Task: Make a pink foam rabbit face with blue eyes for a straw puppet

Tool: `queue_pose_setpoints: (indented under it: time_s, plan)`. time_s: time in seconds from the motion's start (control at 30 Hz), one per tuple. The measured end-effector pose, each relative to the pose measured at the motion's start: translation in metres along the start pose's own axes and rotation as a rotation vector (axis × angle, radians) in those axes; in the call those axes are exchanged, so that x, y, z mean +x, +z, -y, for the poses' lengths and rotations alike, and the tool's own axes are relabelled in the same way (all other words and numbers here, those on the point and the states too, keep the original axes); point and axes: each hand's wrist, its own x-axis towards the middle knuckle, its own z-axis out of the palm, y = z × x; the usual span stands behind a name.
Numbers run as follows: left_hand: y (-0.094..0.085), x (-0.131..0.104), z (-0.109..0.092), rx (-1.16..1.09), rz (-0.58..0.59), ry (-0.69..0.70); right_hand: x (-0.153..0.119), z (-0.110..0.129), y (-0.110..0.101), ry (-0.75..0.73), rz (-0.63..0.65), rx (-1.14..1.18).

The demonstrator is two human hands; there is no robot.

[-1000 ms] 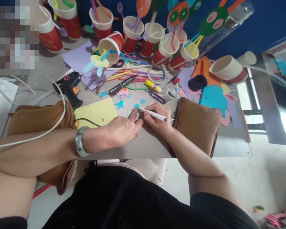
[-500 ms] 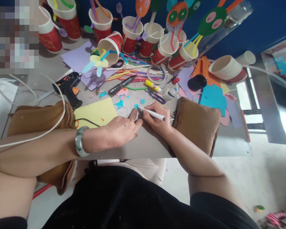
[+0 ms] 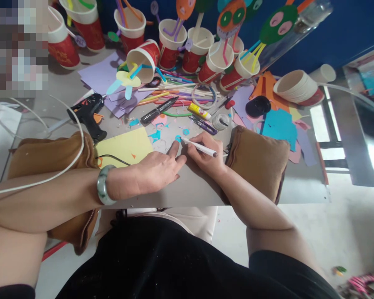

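Observation:
My right hand (image 3: 205, 154) is closed around a white marker (image 3: 204, 148), its tip at a small blue paper disc (image 3: 178, 138) on the grey table (image 3: 174, 193). My left hand (image 3: 157, 169) lies with fingers apart, the index fingertip touching the lower edge of that disc. Dark marks show on the disc. Just above and to the right is a second blue disc (image 3: 186, 131) with marks. Yellow paper (image 3: 124, 145) lies to the left, beside my left wrist.
Red-and-white cups (image 3: 168, 45) with paper figures line the back. A black glue gun (image 3: 92, 116) lies left, scissors (image 3: 204, 124) and a glue stick (image 3: 198, 111) ahead. Brown cushions (image 3: 258, 160) flank my arms; stacked cups (image 3: 294, 88) lie at right.
Both hands stay nearly in place, with the marker tip still at the disc. The disc now shows more dark marking. The view has shifted slightly.

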Motion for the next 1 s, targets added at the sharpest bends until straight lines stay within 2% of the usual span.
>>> queue_pose_setpoints:
  time_s: [0.47, 1.0]
  plan:
    - [-0.0015, -0.0005, 0.0005, -0.006, 0.016, 0.005, -0.0009, -0.0001, -0.0013, 0.001, 0.009, -0.002]
    - [0.0014, 0.0, 0.0, 0.015, -0.017, 0.011, -0.0006, 0.0012, -0.003, -0.026, 0.022, -0.028]
